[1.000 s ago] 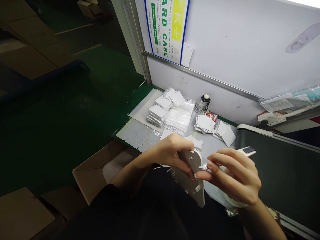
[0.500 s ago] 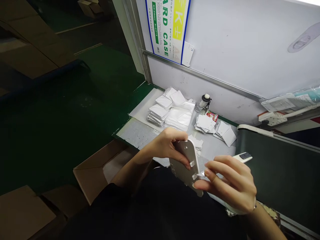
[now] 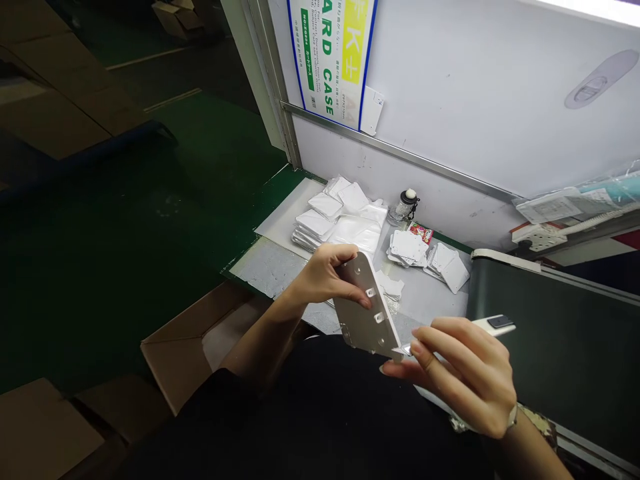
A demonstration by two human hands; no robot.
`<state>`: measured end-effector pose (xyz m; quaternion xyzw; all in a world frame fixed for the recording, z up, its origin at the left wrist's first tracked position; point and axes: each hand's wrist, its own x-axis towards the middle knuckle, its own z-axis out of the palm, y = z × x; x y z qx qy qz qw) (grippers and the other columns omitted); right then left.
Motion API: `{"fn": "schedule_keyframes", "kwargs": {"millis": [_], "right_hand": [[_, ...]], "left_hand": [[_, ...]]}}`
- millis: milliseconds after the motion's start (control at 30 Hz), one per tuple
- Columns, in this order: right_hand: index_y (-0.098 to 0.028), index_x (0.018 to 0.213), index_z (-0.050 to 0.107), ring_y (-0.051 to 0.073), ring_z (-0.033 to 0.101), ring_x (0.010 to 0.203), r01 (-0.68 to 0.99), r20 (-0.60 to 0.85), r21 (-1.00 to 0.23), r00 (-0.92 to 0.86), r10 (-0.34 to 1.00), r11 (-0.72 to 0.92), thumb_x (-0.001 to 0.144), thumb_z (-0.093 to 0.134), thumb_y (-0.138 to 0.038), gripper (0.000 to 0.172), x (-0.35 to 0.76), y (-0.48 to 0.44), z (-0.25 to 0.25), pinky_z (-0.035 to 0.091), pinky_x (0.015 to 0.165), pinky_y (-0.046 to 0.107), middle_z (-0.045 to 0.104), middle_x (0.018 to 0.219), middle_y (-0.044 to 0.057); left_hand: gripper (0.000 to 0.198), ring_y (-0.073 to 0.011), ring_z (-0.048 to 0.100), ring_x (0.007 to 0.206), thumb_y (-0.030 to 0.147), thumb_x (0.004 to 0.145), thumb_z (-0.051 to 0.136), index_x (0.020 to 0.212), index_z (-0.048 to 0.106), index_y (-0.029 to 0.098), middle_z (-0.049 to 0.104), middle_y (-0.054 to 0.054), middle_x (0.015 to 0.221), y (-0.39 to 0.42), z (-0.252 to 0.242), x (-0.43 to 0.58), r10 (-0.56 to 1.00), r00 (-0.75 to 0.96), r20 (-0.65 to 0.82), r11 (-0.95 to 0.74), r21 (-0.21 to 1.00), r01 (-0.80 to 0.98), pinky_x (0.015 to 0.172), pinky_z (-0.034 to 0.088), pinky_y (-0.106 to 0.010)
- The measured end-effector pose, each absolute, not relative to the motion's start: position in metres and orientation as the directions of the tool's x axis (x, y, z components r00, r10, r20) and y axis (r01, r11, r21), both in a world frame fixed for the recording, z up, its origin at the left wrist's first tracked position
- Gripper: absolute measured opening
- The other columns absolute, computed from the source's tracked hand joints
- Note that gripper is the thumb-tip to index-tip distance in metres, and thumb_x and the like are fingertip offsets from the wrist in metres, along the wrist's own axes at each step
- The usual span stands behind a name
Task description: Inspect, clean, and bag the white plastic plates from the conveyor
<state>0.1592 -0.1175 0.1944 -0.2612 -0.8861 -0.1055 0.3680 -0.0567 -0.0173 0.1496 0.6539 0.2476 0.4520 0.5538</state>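
My left hand (image 3: 333,277) grips a flat white plastic plate (image 3: 361,320) by its upper end, thumb across the face that has small clips and holes. The plate is held tilted in the air over the near side of the table. My right hand (image 3: 463,373) is closed around a white-handled knife (image 3: 495,324), its dark slider showing beyond the fingers. The blade tip lies at the lower right edge of the plate. Below the blade, my right thumb is near the plate's lower corner.
On the table (image 3: 270,263) are stacked white plates (image 3: 313,227), plastic bags (image 3: 357,230), more plates (image 3: 407,248) and a bottle (image 3: 403,207). A dark conveyor belt (image 3: 560,333) is at the right. An open cardboard box (image 3: 183,340) stands at the lower left.
The plate and my left hand have moved up and left. The blade now lies nearer the plate's lower corner, and my right hand has shifted slightly right and down.
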Motion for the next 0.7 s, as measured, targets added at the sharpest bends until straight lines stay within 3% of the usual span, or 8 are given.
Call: {"fn": "schedule_keyframes", "kwargs": {"millis": [200, 500, 567, 600, 667, 700], "right_hand": [[-0.015, 0.078, 0.063, 0.021, 0.060, 0.072, 0.606, 0.707, 0.094, -0.599, 0.376, 0.790, 0.059, 0.085, -0.017, 0.030, 0.169, -0.122, 0.194, 0.048, 0.054, 0.033, 0.068, 0.086, 0.009], [-0.016, 0.075, 0.058, 0.018, 0.062, 0.068, 0.685, 0.744, 0.225, -0.580, 0.332, 0.692, 0.061, 0.084, -0.013, 0.029, 0.170, -0.119, 0.191, 0.052, 0.057, 0.032, 0.069, 0.079, 0.005], [-0.017, 0.081, 0.060, 0.017, 0.063, 0.069, 0.709, 0.787, 0.151, -0.508, 0.350, 0.689, 0.061, 0.084, -0.017, 0.032, 0.169, -0.115, 0.187, 0.052, 0.059, 0.031, 0.069, 0.079, 0.004], [-0.017, 0.087, 0.061, 0.017, 0.063, 0.069, 0.728, 0.810, 0.051, -0.430, 0.398, 0.683, 0.061, 0.085, -0.020, 0.035, 0.169, -0.112, 0.185, 0.053, 0.058, 0.029, 0.069, 0.080, 0.004], [-0.017, 0.101, 0.060, 0.014, 0.060, 0.063, 0.745, 0.761, -0.246, -0.248, 0.599, 0.621, 0.065, 0.083, -0.026, 0.044, 0.167, -0.104, 0.182, 0.052, 0.054, 0.026, 0.068, 0.080, 0.004], [-0.017, 0.106, 0.060, 0.012, 0.057, 0.057, 0.724, 0.668, -0.397, -0.193, 0.719, 0.563, 0.069, 0.080, -0.028, 0.044, 0.167, -0.100, 0.181, 0.050, 0.051, 0.024, 0.068, 0.079, 0.003]], "left_hand": [[0.044, -0.0087, 0.045, 0.057, 0.037, 0.042, 0.090, 0.062, 0.059, 0.013, 0.055, 0.003, 0.062, -0.018, 0.137, -0.047, 0.906, 0.383, 0.179, -0.099, 0.971, -0.219, 0.049, 0.034, -0.020], [0.048, -0.0116, 0.056, 0.064, 0.040, 0.047, 0.088, 0.079, 0.065, 0.014, 0.064, 0.000, 0.073, -0.026, 0.117, -0.025, 0.924, 0.381, -0.017, 0.195, 0.880, -0.432, 0.057, 0.044, -0.021], [0.049, -0.0121, 0.056, 0.065, 0.041, 0.047, 0.088, 0.079, 0.064, 0.013, 0.064, 0.000, 0.073, -0.027, 0.116, -0.022, 0.939, 0.341, -0.046, 0.196, 0.884, -0.423, 0.057, 0.045, -0.021], [0.049, -0.0119, 0.056, 0.064, 0.041, 0.046, 0.088, 0.078, 0.063, 0.013, 0.063, 0.000, 0.071, -0.028, 0.117, -0.022, 0.948, 0.312, -0.063, 0.190, 0.899, -0.395, 0.057, 0.044, -0.021], [0.047, -0.0114, 0.055, 0.064, 0.040, 0.047, 0.088, 0.076, 0.062, 0.013, 0.062, 0.001, 0.070, -0.030, 0.123, -0.022, 0.966, 0.247, -0.079, 0.152, 0.944, -0.292, 0.056, 0.044, -0.021], [0.045, -0.0112, 0.054, 0.064, 0.039, 0.049, 0.087, 0.076, 0.062, 0.013, 0.062, 0.001, 0.071, -0.031, 0.127, -0.025, 0.973, 0.218, -0.071, 0.120, 0.967, -0.223, 0.057, 0.043, -0.020]]}}
